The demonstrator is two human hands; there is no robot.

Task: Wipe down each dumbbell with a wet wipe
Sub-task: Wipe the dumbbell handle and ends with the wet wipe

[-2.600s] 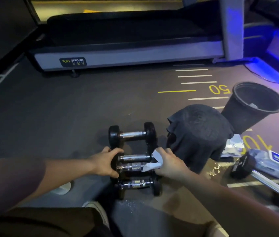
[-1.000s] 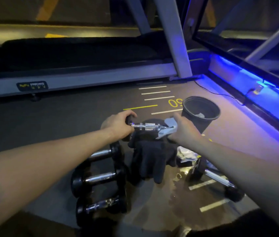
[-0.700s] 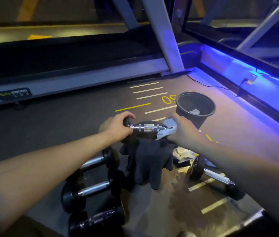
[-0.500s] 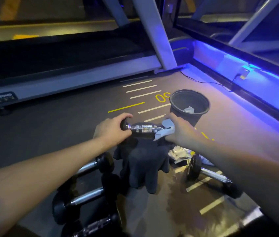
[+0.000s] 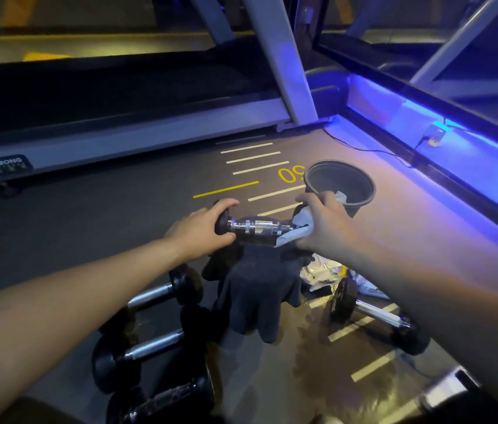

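Head view: the small chrome-handled black dumbbell [image 5: 255,229], off the floor row 2.6 s ago, is now held over the dark grey towel [image 5: 260,289]. Left hand [image 5: 200,232] grips 1 end; right hand [image 5: 325,228] pinches the white wet wipe [image 5: 298,226] round the other. Wiping is likely underway. 3 black dumbbells [image 5: 149,347] wait below; the black bin [image 5: 340,186] sits just beyond.

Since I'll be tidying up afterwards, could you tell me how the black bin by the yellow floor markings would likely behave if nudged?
The bin looks like thin plastic holding only a crumpled wipe, so it is probably light. It narrows toward its base, so a push near the rim may tip it. On the floor, a low push would likely slide it.
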